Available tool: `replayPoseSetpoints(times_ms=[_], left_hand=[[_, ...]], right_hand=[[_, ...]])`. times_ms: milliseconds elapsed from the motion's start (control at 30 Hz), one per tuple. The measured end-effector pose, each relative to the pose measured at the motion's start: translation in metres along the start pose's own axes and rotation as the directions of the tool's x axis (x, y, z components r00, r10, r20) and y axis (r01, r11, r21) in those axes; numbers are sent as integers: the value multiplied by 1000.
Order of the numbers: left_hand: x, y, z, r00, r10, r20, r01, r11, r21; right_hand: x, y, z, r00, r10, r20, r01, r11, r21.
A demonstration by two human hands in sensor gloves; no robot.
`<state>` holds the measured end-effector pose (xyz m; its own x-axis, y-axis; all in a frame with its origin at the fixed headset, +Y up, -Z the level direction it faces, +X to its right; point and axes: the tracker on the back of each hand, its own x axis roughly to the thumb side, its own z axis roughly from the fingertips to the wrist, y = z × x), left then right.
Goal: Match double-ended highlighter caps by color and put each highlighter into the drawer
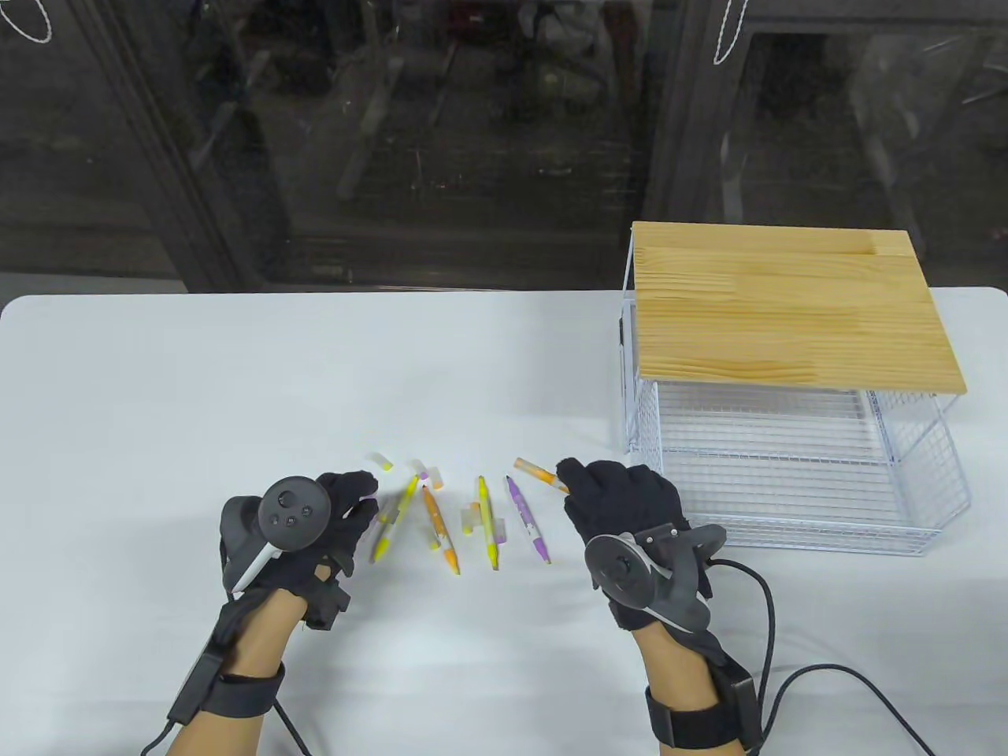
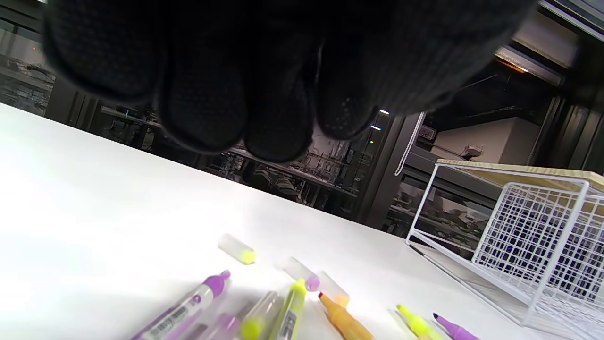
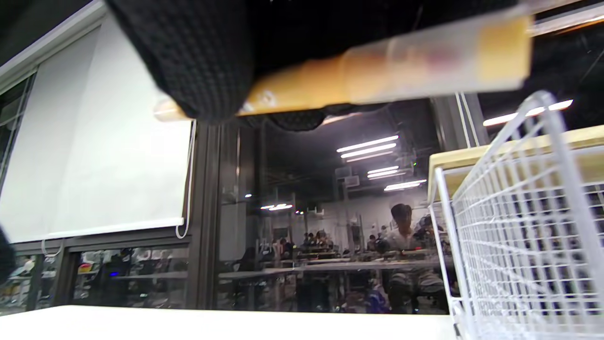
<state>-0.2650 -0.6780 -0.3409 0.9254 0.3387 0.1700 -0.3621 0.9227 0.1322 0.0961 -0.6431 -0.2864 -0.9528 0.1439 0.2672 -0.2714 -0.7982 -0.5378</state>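
My right hand pinches an orange highlighter by one end, its capped end pointing up-left above the table. The right wrist view shows that orange highlighter with a clear cap on it, held under my gloved fingers. My left hand hovers beside a yellow highlighter, fingers loosely curled and holding nothing. Uncapped on the table lie an orange highlighter, another yellow one and a purple one. Loose caps: yellow, purple, orange.
The white wire drawer stands pulled out at the right under a wooden top, just right of my right hand. In the left wrist view a purple highlighter lies nearest, with the drawer beyond.
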Motion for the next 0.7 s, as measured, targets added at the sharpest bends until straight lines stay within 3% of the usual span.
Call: replayPoseSetpoints(times_ms=[700], left_hand=[[-1,-1,0,1000,-2,1,2,1000,-15]], right_hand=[[-64,-12,0,977,36,-211,-46,998,-42]])
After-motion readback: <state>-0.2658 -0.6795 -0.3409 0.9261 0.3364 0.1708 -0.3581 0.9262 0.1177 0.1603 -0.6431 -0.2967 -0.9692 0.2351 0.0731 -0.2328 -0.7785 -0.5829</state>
